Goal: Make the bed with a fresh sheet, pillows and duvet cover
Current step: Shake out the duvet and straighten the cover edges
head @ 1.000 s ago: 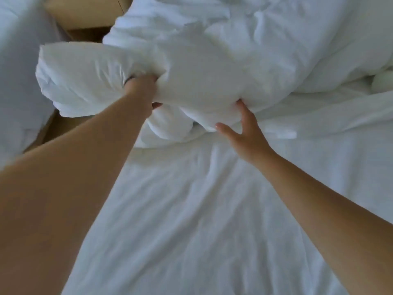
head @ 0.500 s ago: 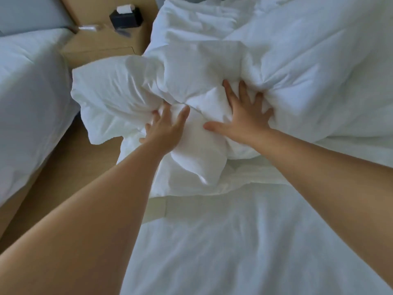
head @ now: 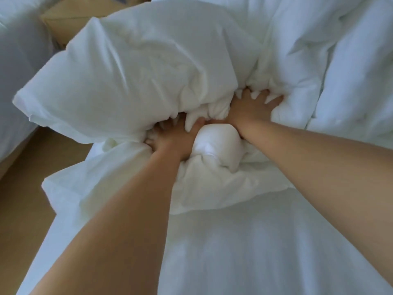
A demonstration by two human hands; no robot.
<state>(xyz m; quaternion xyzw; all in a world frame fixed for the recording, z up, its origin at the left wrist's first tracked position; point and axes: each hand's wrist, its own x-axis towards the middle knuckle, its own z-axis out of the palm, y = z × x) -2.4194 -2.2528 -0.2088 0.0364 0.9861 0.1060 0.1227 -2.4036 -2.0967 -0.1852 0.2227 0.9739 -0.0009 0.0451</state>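
A plump white pillow (head: 127, 71) lies crumpled across the left side of the bed, one end hanging over the edge. My left hand (head: 174, 139) grips its bunched near edge, fingers sunk into the cloth. Just to the right, my right hand (head: 253, 107) clutches the same pillow, and folds of cloth bulge up between its fingers. A knot of fabric (head: 217, 145) swells between my two wrists. A rumpled white duvet (head: 344, 60) is heaped at the right, against the pillow. Below my arms stretches the white sheet (head: 255, 252).
A second bed with white bedding (head: 17, 60) stands at the left across a strip of tan floor (head: 25, 199). A light wooden nightstand (head: 70, 15) sits between the beds at the top left.
Both hands have gone from resting with spread fingers on the pillow to digging in and gripping it. The pillow is more bunched and has shifted left, nearer the camera.
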